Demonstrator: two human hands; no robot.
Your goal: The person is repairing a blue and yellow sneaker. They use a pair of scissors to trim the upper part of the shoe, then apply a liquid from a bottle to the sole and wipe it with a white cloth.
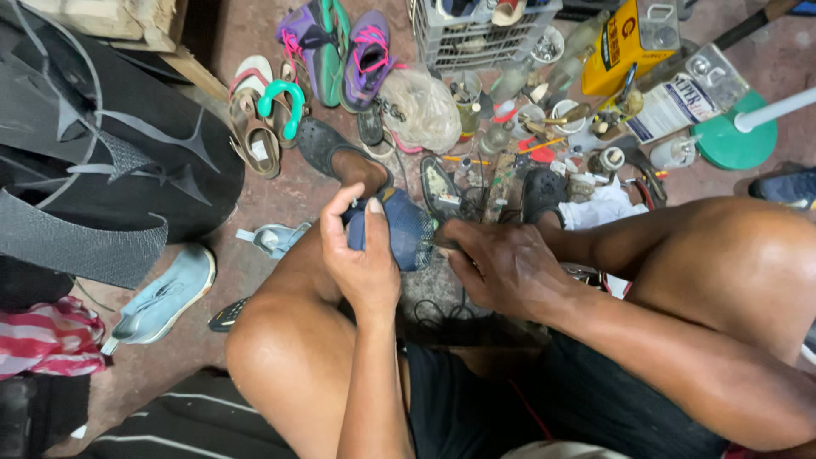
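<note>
Left hand (361, 255) grip closed around blue shoe (399, 228), right hand (501, 268) pinching its edge, clutter crowding ahead

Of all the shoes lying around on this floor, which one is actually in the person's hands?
The dark blue mesh shoe, gripped by the left hand with the right hand at its side. The purple sneakers and light blue shoe lie untouched.

One head-worn camera looks steeply down, close over the seated person's knees, onto the cluttered floor (280, 195).
</note>
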